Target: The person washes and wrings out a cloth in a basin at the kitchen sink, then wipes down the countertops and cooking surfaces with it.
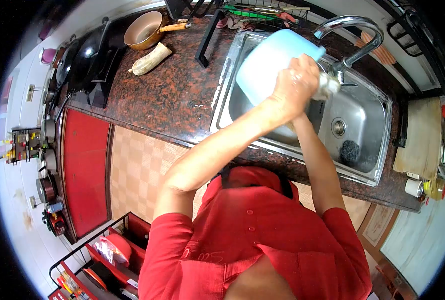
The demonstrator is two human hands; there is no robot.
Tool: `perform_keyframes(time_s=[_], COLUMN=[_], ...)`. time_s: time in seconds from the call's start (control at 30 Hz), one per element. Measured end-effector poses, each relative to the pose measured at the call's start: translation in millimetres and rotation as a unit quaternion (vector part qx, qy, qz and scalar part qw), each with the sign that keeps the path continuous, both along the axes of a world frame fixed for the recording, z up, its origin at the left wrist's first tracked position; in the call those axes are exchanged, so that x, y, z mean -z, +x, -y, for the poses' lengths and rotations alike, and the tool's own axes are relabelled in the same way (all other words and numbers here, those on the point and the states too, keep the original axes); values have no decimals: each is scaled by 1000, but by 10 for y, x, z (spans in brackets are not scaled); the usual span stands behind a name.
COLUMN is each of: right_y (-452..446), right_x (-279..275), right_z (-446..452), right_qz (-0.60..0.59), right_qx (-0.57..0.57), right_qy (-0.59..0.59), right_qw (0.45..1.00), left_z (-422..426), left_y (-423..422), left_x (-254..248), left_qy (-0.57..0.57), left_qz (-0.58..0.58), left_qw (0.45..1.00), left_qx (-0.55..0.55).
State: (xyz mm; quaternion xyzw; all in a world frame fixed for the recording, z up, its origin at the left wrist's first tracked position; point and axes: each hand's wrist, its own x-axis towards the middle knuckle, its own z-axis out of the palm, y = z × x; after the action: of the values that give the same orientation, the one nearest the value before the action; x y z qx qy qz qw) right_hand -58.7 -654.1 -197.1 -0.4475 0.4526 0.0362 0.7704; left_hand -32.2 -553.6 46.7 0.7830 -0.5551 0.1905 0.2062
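Note:
My left hand is closed, fingers curled, over the right side of a light blue plastic basin in the sink. Wet white specks show on its knuckles. My right forearm reaches up beneath it, and my right hand is hidden behind my left wrist. A whitish, wet-looking lump sticks out beside my left fist, close under the tap; whether it is cloth or suds is unclear. The chrome tap arches over from the back right.
The steel double sink has a drain and a dark scouring pad in its right bowl. Left on the counter lie a pale vegetable-like piece and a frying pan. A black wok stands farther left; a cutting board is at right.

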Motion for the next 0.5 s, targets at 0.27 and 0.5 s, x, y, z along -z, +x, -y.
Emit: perform_keyframes(time_s=[0.27, 0.5], right_y=[-92, -447], right_x=[73, 118], right_z=[70, 215], right_qz=[60, 60], right_qx=[53, 113], right_qy=[41, 4], right_qw=[996, 992], left_z=[371, -23], left_y=[-676, -88], left_x=[158, 312], left_qy=[19, -98], left_qz=[15, -150], left_qw=[999, 980], left_qx=[-21, 88])
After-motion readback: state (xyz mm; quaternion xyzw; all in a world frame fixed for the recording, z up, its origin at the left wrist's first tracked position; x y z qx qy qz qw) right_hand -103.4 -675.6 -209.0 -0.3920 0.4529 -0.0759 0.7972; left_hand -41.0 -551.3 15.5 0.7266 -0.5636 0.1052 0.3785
